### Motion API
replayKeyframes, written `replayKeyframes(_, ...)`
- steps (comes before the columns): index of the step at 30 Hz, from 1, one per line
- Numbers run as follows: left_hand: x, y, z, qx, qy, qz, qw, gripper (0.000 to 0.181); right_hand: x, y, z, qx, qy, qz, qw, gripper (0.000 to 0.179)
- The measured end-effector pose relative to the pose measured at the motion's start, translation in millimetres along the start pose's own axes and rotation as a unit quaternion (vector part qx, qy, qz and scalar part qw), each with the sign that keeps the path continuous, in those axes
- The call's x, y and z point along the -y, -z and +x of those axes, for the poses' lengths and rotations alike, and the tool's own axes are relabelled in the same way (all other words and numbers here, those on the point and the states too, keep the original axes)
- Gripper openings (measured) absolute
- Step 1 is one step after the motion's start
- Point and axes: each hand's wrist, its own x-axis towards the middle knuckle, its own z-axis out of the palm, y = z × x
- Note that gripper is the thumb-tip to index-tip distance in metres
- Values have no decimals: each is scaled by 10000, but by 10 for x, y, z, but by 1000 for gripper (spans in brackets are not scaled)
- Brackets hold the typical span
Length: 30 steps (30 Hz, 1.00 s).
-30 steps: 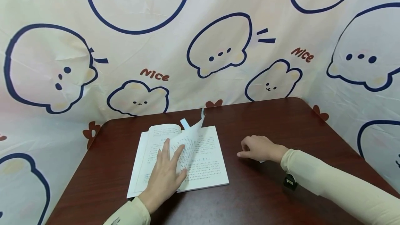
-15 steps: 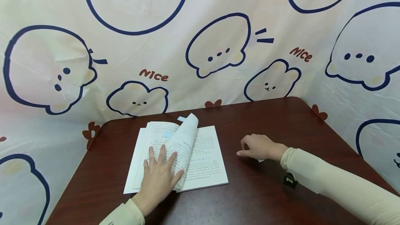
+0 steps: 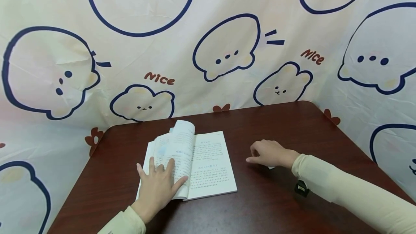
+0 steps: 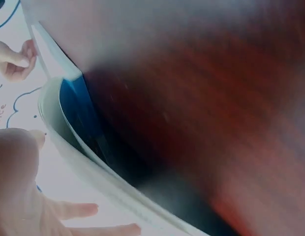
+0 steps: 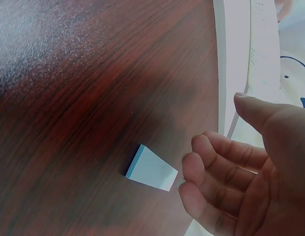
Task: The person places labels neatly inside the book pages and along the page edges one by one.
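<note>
Open book point(image 3: 212, 170) on worktop point(image 3: 269, 205), left hand point(image 3: 154, 187) on its pages point(image 3: 182, 147) at 8 o'clock, fingers spread; right hand point(image 3: 269, 153) off book's 3 o'clock, fingers loosely curled just beside small white block point(image 5: 151, 169)

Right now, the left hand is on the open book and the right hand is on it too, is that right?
Not quite: the right hand isn't on the open book. The head view shows it apart, over the table to the book's right. The left hand is on the book.
</note>
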Motion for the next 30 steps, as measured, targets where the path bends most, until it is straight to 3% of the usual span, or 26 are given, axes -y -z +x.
replayKeyframes(5,44,14,73,102,-6,205,9997,70,22,-3,5,36,-6,14,10000,34)
replayKeyframes(12,83,8,191,-533,-197,637,9964,61,31,-27,8,69,-14,55,10000,34)
replayKeyframes(18,79,-5,186,-677,-276,566,9957,63,19,-31,0,108,-58,17,9999,34)
replayKeyframes(22,59,-17,177,-854,-566,468,9936,63,15,-24,-3,146,-80,39,9999,33)
replayKeyframes(25,38,-26,173,-828,-765,412,9928,57,16,-17,-3,131,-65,67,9999,32)
replayKeyframes(30,-15,3,155,-446,-923,239,9944,49,7,-6,3,142,-61,21,9999,32)
